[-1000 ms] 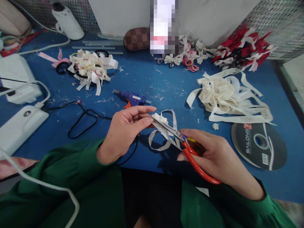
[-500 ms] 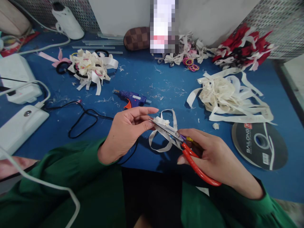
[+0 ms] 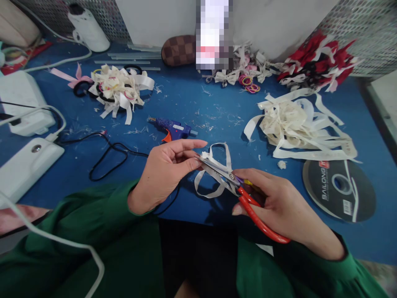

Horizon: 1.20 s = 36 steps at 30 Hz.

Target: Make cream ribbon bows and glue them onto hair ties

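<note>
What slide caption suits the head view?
Right hand holds red-handled scissors, blade tips at the left hand, beside looped white ribbon; a glue gun lies beyond on the blue table.

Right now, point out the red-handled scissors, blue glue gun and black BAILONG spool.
Red-handled scissors (image 3: pixel 232 176): head view, on the pivot screw.
Blue glue gun (image 3: pixel 174 127): head view, on the body.
Black BAILONG spool (image 3: pixel 335 202): head view, on its flat face.

Blue tabletop, blue glue gun, black spool, cream ribbon heap
</note>
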Available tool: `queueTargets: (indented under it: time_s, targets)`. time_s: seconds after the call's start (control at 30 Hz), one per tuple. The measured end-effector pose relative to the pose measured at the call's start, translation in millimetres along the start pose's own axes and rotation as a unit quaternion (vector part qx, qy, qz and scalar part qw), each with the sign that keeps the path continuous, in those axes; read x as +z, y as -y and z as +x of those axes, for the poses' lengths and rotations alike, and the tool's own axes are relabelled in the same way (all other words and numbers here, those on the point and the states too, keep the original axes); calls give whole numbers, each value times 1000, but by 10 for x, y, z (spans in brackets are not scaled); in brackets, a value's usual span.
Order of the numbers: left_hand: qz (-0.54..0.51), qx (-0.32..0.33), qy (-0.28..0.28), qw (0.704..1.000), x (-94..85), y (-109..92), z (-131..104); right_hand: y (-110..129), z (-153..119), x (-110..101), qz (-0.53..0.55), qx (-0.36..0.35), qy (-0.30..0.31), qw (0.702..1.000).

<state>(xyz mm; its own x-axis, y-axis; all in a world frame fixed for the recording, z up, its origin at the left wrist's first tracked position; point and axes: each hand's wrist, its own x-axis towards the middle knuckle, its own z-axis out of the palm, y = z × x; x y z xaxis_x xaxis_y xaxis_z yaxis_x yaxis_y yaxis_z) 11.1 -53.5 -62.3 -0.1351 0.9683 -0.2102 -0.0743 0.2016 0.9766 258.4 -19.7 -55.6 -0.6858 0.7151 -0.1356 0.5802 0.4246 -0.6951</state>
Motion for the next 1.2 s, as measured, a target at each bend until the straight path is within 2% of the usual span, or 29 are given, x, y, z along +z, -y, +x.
queueTargets:
  time_s: [0.4,0.9,1.2]
  targets:
    - [36,3,13,999,-19,-24,-13,-3,-5,-18,-20,-26,-8,999]
    - [38,-6,17,999,-11,-35,-12,15,3,-17,-11,-4,11,1000]
    - [52,-3,24,998,-17,-36,-8,5,-3,-41,-30,-16,9,999]
